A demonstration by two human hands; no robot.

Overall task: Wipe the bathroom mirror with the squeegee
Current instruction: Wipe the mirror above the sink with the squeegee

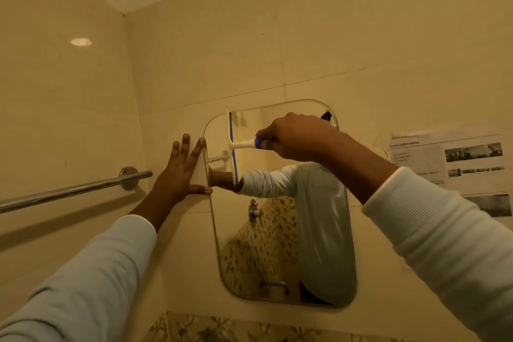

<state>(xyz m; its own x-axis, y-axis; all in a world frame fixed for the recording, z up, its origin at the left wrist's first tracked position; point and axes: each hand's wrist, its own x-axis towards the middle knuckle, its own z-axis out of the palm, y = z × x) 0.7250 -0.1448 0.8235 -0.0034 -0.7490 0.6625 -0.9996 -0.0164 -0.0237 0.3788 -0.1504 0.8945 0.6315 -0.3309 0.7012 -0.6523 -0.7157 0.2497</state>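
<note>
While the squeegee point(233, 147) is held with its blade upright against the upper left part of the mirror point(277, 244), its blue handle is gripped by the right hand point(297, 137). The left hand point(180, 169) is laid flat, fingers straight, on the tiled wall point(194, 64) at the mirror's left edge, near a metal towel bar point(77, 191).
</note>
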